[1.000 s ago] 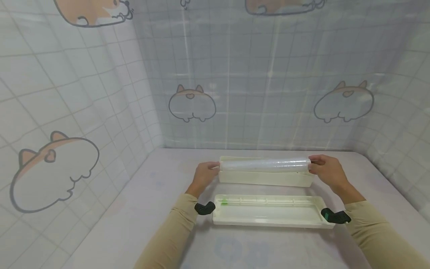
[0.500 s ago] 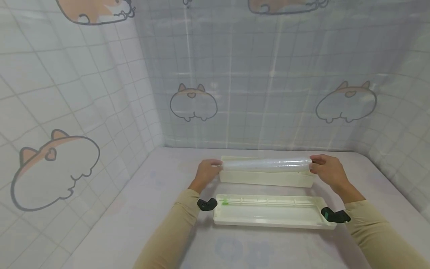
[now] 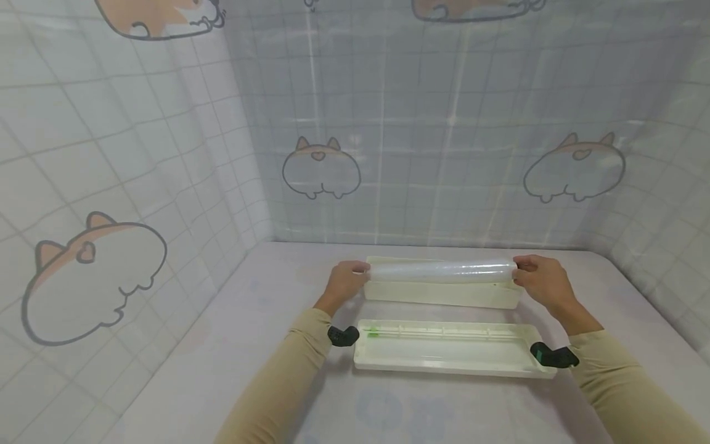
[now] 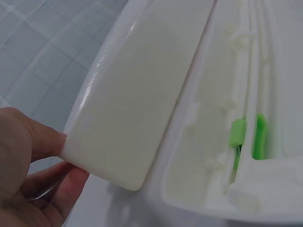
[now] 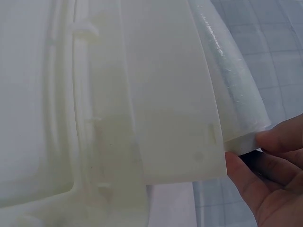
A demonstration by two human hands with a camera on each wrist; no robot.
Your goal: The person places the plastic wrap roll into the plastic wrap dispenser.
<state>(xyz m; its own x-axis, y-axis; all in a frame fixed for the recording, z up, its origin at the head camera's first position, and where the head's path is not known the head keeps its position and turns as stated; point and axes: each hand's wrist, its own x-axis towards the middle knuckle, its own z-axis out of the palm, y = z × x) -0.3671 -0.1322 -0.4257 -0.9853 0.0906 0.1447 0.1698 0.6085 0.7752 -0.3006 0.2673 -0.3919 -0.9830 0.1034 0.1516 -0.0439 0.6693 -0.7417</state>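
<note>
A clear roll of plastic wrap [image 3: 444,270] lies along the top of a long cream box [image 3: 444,295], partly within it. My left hand [image 3: 345,285] pinches at the left end, its thumb and fingers at the corner where roll and box meet. In the left wrist view the box wall [image 4: 137,94] hides most of the roll, so the exact hold is partly hidden. My right hand [image 3: 542,283] grips the roll's right end. In the right wrist view its thumb and fingers pinch the end of the roll [image 5: 241,104], beside the box's corner.
In front of the box lies a cream lid-like tray [image 3: 449,351], hollow side up, with a rail along its far side. A green slider [image 4: 237,132] sits on that rail near the left end. Tile-patterned sheeting [image 3: 421,123] stands behind the table [image 3: 233,370] and along both sides.
Very little differs. The left hand has edged slightly right, partly because the view shifts. The right hand stays at the roll's right end, and the roll remains over the box.
</note>
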